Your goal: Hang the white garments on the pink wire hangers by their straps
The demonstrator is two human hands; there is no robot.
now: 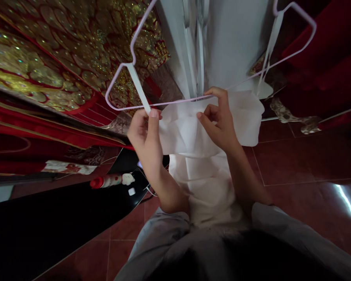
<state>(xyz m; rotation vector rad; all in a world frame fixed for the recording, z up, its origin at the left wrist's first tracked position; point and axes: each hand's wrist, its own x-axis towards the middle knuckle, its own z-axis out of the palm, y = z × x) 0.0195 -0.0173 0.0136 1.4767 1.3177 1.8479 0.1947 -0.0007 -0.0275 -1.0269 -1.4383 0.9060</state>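
Observation:
A white garment with thin straps [190, 134] hangs from a pale pink hanger [175, 102], its straps looped over the hanger's two shoulders. My left hand [148, 134] is closed at the garment's top left corner, pinching the base of the left strap [139, 89] between thumb and fingers. At the middle of the top edge is my right hand [220, 123]. Its index fingertip touches the hanger's lower bar, while the thumb stands apart from it in front of the cloth. The right strap [270, 50] hangs untouched. The garment's lower part drapes toward my body between my forearms.
Red and gold sequinned garments [128, 43] hang close on the left, dark red ones [324, 50] on the right. A black table [61, 218] at lower left bears a red-capped bottle [108, 180] and a small white case [131, 191]. Red tiles [298, 164] cover the floor.

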